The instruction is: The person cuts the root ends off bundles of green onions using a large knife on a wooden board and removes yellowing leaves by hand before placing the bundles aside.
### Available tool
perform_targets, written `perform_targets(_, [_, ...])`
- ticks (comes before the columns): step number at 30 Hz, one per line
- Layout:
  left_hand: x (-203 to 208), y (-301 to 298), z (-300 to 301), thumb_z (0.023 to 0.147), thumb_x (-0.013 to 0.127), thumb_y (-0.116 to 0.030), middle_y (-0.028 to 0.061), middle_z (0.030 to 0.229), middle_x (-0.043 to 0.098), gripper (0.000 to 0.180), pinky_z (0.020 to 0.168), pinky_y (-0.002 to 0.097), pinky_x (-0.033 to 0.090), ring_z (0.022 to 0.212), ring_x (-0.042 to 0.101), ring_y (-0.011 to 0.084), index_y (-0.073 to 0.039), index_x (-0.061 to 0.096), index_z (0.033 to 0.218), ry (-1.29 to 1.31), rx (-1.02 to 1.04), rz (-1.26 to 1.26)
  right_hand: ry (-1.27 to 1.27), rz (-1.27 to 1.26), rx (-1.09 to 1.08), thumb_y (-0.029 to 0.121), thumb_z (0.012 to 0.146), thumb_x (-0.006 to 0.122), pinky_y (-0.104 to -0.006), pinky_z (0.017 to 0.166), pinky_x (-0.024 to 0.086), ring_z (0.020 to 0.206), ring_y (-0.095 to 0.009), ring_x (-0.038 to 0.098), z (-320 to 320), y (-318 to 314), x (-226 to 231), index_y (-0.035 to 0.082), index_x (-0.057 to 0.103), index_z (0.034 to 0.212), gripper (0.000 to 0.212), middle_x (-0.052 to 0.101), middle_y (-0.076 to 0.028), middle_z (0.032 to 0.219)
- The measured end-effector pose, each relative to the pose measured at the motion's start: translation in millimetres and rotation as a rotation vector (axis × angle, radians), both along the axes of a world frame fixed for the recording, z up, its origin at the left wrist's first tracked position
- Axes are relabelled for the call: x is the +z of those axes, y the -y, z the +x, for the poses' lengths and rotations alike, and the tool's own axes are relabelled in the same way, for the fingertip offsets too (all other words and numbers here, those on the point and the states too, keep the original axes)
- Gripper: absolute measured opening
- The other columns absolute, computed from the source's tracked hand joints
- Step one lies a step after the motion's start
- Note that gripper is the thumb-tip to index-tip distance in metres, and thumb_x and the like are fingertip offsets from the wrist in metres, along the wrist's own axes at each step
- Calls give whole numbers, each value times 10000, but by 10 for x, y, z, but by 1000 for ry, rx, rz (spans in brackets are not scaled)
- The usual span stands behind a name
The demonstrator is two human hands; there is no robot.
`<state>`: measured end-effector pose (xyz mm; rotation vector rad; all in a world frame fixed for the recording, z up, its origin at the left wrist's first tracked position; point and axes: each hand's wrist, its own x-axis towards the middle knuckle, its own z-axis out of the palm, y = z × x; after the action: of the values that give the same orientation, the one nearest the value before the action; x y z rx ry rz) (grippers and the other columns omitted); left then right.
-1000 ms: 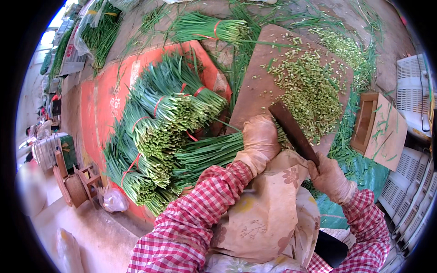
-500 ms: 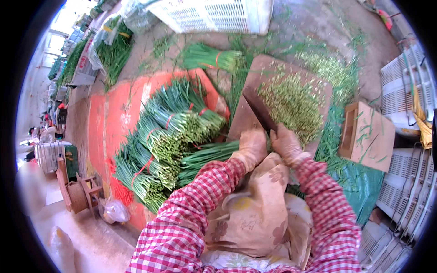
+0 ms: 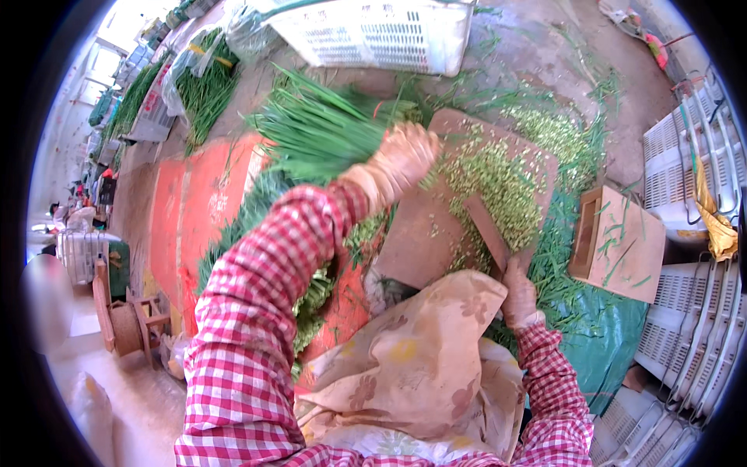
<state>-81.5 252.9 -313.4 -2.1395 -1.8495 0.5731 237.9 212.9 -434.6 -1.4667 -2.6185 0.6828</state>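
My left hand [image 3: 401, 159], gloved and closed, grips a bunch of green chives [image 3: 319, 128] above the far left edge of the brown cutting board [image 3: 416, 233]. Its leaves fan out to the left, slightly blurred. At the board's near right edge my right hand [image 3: 519, 292] is wrapped round a knife [image 3: 488, 226], whose blade points up and to the left. Chopped pale chive ends [image 3: 498, 183] cover the right side of the board. Tied chive bunches [image 3: 311, 303] lie on the red sheet [image 3: 210, 191], partly hidden by my left arm.
A white slatted crate [image 3: 381, 35] stands beyond the board. To the right are a cardboard box [image 3: 622, 245], a green plastic sheet [image 3: 599, 327] and stacked white crates [image 3: 685, 319]. Chive scraps litter the floor. A wooden spool [image 3: 128, 331] stands at the left.
My left hand has moved from the board's near edge up and away with the chives. My right hand has drawn the knife toward the right and nearer. The view has shifted slightly.
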Motion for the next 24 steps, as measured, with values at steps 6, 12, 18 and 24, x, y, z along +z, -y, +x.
perform_targets(6, [747,942,-518,771,758,-325,170,1302,533,847,978,445,424,1186,524,320,-93,309,1451,716,210,-141,-838,-1025,-624,357,967,498,-377,685,533,779,-231,637,43,77,-535,53,554,988,310,640,-104,839])
perform_targets(12, [1451,3369,-431,847,703,-143,146,1141,629,539,892,333,485,1047,610,224,-39,482,1328,878,589,337,-841,-1151,-648,425,953,509,-355,706,523,799,-208,627,298,-218,-891,63,575,1097,395,652,-80,877])
perform_targets(18, [-47,6436,342,821,718,-261,157,1041,659,476,844,355,500,960,629,227,-2,579,1195,1066,1505,333,-354,-765,-231,390,932,557,-315,764,486,870,-188,596,708,-261,-515,18,584,1159,437,653,-93,977])
perform_targets(24, [-1397,7711,768,716,751,-412,229,1048,655,574,808,402,499,949,647,341,17,621,1075,1137,2007,213,-544,-783,-548,209,917,590,-298,859,475,997,-188,594,1812,171,19,1,573,1202,353,641,-102,1080])
